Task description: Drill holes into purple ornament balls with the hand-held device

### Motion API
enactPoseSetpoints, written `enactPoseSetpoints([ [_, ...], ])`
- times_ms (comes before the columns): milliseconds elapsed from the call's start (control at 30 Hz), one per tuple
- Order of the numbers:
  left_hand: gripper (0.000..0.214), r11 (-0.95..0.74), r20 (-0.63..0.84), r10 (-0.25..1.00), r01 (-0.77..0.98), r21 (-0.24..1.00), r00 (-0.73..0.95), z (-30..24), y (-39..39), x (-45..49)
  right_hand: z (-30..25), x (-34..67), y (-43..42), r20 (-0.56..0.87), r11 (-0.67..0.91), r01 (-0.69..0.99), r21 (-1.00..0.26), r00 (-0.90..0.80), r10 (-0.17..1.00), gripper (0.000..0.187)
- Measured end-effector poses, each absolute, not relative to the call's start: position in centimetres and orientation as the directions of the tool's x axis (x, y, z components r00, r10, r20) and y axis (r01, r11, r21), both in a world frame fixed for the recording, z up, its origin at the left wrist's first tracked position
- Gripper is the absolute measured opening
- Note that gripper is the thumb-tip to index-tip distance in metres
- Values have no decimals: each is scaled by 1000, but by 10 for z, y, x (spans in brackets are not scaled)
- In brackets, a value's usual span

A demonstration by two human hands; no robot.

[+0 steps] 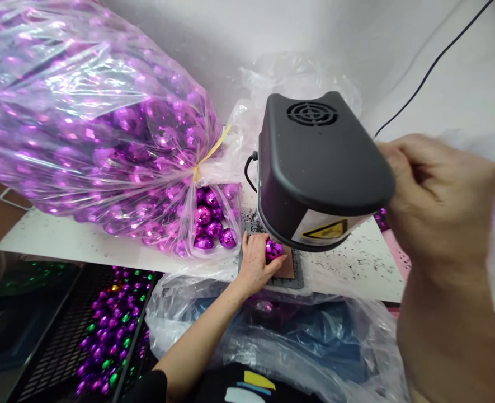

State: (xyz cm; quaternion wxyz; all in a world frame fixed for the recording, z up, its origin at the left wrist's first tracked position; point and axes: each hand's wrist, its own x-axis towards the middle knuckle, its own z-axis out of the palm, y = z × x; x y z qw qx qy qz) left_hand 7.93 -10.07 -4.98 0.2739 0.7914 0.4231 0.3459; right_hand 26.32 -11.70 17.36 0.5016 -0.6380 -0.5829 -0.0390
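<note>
Below the black machine head (320,162), my left hand (255,258) curls its thumb and fingers round a shiny purple faceted ball (274,249). Under that hand lies a brown pad (287,267) on a dark grey base plate (295,280). My right hand (440,190) is raised beside the machine head and closed in a fist at its right edge; whatever it grips is hidden. A vent grille and a yellow warning sticker mark the machine head.
A large clear bag (104,134) of purple balls, tied with yellow string, bulks at the left of the white table (104,238). A black crate (58,341) of purple and green balls stands lower left. Clear plastic (314,341) covers my lap. A black cable (434,64) runs up the wall.
</note>
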Motion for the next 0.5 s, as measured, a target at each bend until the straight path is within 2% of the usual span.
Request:
enactPoseSetpoints([
  [67, 38, -488, 317, 861, 471, 735, 398, -51, -100, 79, 168, 263, -112, 612, 168, 785, -596, 309, 728, 42],
  [133, 36, -483, 309, 860, 456, 747, 406, -53, -100, 79, 159, 261, -116, 655, 200, 790, -580, 306, 691, 30],
  [233, 37, -467, 293, 863, 431, 772, 411, -55, -99, 79, 142, 257, -132, 794, 263, 861, -435, 229, 564, 15],
  [333, 41, -427, 277, 882, 397, 812, 382, -53, -100, 79, 125, 251, -150, 870, 242, 917, -316, 179, 459, 9],
  [500, 39, -384, 249, 895, 360, 850, 369, -48, -101, 78, 93, 252, -173, 838, 257, 895, -365, 195, 510, 8],
])
